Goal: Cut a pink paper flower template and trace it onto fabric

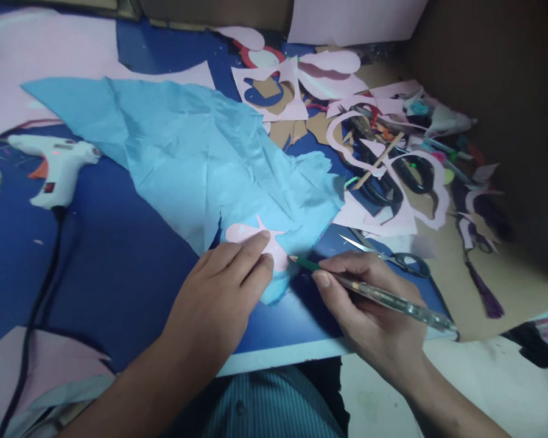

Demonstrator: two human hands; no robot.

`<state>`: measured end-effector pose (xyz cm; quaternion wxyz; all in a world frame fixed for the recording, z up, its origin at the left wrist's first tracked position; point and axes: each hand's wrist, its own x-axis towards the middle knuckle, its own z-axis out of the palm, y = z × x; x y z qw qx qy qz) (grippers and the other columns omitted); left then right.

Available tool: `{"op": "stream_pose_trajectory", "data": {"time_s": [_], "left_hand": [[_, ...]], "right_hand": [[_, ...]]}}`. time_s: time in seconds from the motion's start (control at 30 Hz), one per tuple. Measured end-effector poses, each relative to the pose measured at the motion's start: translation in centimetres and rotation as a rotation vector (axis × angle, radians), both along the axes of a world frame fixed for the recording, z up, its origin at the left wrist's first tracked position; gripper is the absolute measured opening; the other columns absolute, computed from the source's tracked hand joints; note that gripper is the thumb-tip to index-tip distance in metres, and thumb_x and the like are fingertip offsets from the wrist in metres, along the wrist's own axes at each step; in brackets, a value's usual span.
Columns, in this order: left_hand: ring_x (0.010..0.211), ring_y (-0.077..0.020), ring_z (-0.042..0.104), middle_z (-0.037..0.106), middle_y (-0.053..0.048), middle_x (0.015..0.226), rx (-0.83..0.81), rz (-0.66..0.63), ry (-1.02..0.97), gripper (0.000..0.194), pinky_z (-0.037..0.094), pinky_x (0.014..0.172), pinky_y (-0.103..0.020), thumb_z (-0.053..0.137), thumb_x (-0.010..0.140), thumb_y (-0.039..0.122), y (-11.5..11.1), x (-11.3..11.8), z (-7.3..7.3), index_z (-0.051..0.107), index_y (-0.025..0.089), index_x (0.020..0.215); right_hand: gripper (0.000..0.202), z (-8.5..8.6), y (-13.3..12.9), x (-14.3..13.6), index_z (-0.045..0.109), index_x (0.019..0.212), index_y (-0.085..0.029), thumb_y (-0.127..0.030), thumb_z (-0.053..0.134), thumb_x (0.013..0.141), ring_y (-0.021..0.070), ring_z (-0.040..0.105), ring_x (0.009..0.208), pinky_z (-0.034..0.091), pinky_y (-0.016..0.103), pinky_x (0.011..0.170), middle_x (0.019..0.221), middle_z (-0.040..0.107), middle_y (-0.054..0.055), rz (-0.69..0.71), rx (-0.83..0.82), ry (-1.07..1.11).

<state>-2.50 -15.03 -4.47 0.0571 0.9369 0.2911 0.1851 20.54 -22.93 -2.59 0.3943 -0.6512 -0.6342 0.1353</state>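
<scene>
My left hand (223, 292) lies flat with its fingers stretched over a pink paper cutout (277, 252), holding it down against a crumpled light-blue cloth (178, 134). The cutout has rounded lobes and thin points like feelers; part of it is hidden under the fingers. In my right hand (374, 304) is a green pencil (307, 264) whose rear part looks like a clear pen barrel. Its tip touches the right edge of the cutout, or the cloth just beside it. Small scissors (393, 258) lie partly behind my right hand.
A white glue gun (59, 164) with a black cord rests at left on the blue table (119, 267). Large pink paper (50, 48) lies behind the cloth. Pink offcuts (432, 194), black-handled tools and craft scraps crowd the right side. A purple tassel (484, 292) lies on cardboard.
</scene>
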Motion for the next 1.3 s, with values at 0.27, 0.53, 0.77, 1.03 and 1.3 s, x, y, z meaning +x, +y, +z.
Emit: {"op": "stream_pose_trajectory", "data": {"time_s": [0.27, 0.53, 0.77, 1.03, 1.3], "left_hand": [[0.114, -0.0313, 0.072, 0.066, -0.014, 0.16, -0.003, 0.003, 0.012, 0.04, 0.063, 0.093, -0.049, 0.047, 0.105, 0.003, -0.1, 0.0, 0.0, 0.076, 0.012, 0.13], [0.117, -0.0309, 0.072, 0.068, -0.012, 0.158, 0.008, 0.006, 0.02, 0.039, 0.063, 0.095, -0.048, 0.046, 0.104, 0.002, -0.1, 0.1, 0.1, 0.076, 0.012, 0.127], [0.114, -0.0316, 0.072, 0.068, -0.013, 0.158, -0.011, 0.002, 0.019, 0.038, 0.062, 0.093, -0.049, 0.047, 0.105, 0.003, -0.1, 0.1, 0.2, 0.076, 0.011, 0.128], [0.114, -0.0315, 0.071, 0.068, -0.014, 0.158, -0.025, -0.003, 0.018, 0.039, 0.062, 0.093, -0.049, 0.048, 0.103, 0.002, 0.0, 0.1, 0.2, 0.076, 0.011, 0.129], [0.117, -0.0313, 0.071, 0.066, -0.014, 0.159, -0.009, -0.006, 0.026, 0.038, 0.062, 0.095, -0.049, 0.047, 0.105, 0.003, -0.1, -0.1, 0.2, 0.076, 0.011, 0.129]], "right_hand": [[0.003, 0.0, 0.4, -0.2, 0.074, 0.101, -0.026, -0.026, 0.077, 0.102, 0.0135, 0.072, 0.061, 0.054, 0.025, 0.056, 0.08, 0.08, -0.003, 0.004, 0.02, -0.02], [0.006, 0.4, -0.8, 0.3, 0.074, 0.1, -0.026, -0.029, 0.078, 0.101, 0.0133, 0.075, 0.066, 0.057, 0.024, 0.059, 0.086, 0.082, -0.003, -0.025, -0.004, -0.001], [0.006, 0.3, -0.6, 0.3, 0.073, 0.098, -0.025, -0.027, 0.078, 0.099, 0.0132, 0.071, 0.06, 0.055, 0.025, 0.054, 0.083, 0.081, -0.003, -0.014, -0.003, 0.016], [0.006, 0.2, -0.3, 0.1, 0.074, 0.097, -0.026, -0.028, 0.079, 0.1, 0.0131, 0.072, 0.061, 0.055, 0.025, 0.055, 0.082, 0.081, -0.003, -0.011, -0.017, 0.026], [0.007, -0.1, -0.3, 0.2, 0.074, 0.098, -0.026, -0.03, 0.08, 0.1, 0.0143, 0.072, 0.061, 0.055, 0.026, 0.055, 0.082, 0.081, -0.003, -0.052, 0.001, 0.004]]}}
